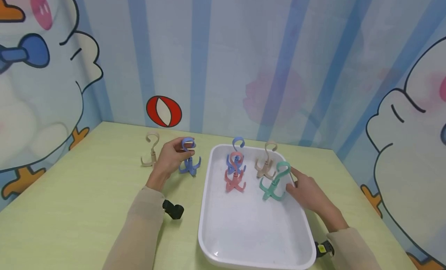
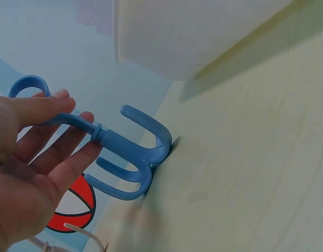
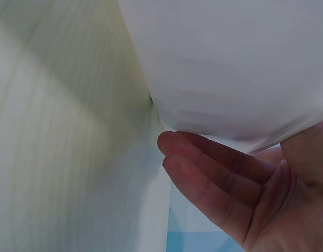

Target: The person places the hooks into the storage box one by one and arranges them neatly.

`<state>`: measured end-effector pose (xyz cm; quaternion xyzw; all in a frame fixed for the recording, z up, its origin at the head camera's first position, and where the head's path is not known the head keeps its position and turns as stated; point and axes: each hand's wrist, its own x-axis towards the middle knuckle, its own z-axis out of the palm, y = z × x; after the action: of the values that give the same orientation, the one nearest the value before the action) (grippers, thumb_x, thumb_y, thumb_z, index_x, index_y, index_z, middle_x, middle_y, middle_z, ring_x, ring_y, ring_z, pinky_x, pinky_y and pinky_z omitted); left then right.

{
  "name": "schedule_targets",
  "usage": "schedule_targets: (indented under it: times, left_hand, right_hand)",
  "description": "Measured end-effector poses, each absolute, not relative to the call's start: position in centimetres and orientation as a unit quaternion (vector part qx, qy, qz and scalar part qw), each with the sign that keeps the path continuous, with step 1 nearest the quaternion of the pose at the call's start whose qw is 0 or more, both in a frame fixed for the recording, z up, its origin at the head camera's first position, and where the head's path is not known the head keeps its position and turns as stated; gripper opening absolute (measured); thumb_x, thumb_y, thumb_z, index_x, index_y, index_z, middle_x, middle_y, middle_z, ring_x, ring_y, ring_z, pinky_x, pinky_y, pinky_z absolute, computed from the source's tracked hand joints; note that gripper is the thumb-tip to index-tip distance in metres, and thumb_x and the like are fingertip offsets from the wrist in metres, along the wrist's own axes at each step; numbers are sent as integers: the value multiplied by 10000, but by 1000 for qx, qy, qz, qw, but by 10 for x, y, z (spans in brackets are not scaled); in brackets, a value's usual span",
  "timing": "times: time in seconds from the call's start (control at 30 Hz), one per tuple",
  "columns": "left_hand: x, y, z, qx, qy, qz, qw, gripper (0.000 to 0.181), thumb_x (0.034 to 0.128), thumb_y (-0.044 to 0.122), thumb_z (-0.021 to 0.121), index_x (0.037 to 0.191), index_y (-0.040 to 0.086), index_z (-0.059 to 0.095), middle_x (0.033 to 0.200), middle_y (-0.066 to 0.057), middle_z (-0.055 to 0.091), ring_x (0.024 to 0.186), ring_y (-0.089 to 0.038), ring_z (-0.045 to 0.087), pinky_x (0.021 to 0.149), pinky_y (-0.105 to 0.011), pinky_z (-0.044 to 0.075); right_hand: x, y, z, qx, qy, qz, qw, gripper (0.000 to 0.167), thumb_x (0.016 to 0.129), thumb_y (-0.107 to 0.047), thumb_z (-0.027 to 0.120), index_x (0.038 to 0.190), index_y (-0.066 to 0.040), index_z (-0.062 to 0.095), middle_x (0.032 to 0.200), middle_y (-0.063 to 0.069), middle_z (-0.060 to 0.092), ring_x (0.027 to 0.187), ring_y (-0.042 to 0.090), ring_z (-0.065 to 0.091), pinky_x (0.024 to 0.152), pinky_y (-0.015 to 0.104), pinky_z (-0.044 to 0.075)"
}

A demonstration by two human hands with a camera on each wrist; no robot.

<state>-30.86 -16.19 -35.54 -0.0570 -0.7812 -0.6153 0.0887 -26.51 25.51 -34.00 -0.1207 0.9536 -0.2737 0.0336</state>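
Note:
My left hand [image 1: 171, 156] pinches a blue rotating hook hanger [image 2: 122, 147] by its curved top, thumb on one side and fingers on the other. The hanger is upright at the tray's left, its prongs at or just above the table. A beige hook hanger [image 1: 152, 156] stands left of that hand, partly hidden by it. My right hand [image 1: 308, 190] grips the right rim of a white tray [image 1: 251, 231], thumb over the edge and fingers along the outer wall. Inside the tray stand a blue hanger [image 1: 238, 142], a pink hanger [image 1: 235, 181], a beige hanger [image 1: 265, 167] and a green hanger [image 1: 273, 188].
The light yellow-green table [image 1: 87, 200] runs back to a striped blue curtain [image 1: 223, 69] with cartoon figures. A black wrist mount [image 1: 173, 210] is at the left cuff, and another black strap [image 1: 324, 248] at the right one.

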Motion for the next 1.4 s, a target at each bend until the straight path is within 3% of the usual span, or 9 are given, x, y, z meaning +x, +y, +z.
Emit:
schedule_targets:
  times: [0.37,0.73,1.4]
  left_hand:
    - [-308,-163,-360,-76,-762,-638,78,471,993,-32,671,1456,19,609,1366,-297,660,1189,-362,698,857,-181,574]
    - [-308,-163,-348,-96,-749,-651,81,483,956,-2,741,1425,5,628,1351,-194,716,949,-39,721,791,-206,610]
    - [-301,-162,-331,-142,-750,-641,78,519,949,-6,749,1448,35,613,1345,-239,701,970,-62,733,774,-251,636]
  right_hand:
    - [-265,254,-342,-116,955,-271,36,694,1050,-144,526,1636,80,230,1188,337,716,876,295,775,630,366,614]
    - [-265,255,-341,-119,955,-271,31,690,1049,-137,529,1630,89,235,1214,359,702,900,328,781,653,389,638]
    - [-267,255,-342,-114,956,-267,34,691,1053,-144,528,1638,73,232,1197,335,715,884,303,779,654,384,637]
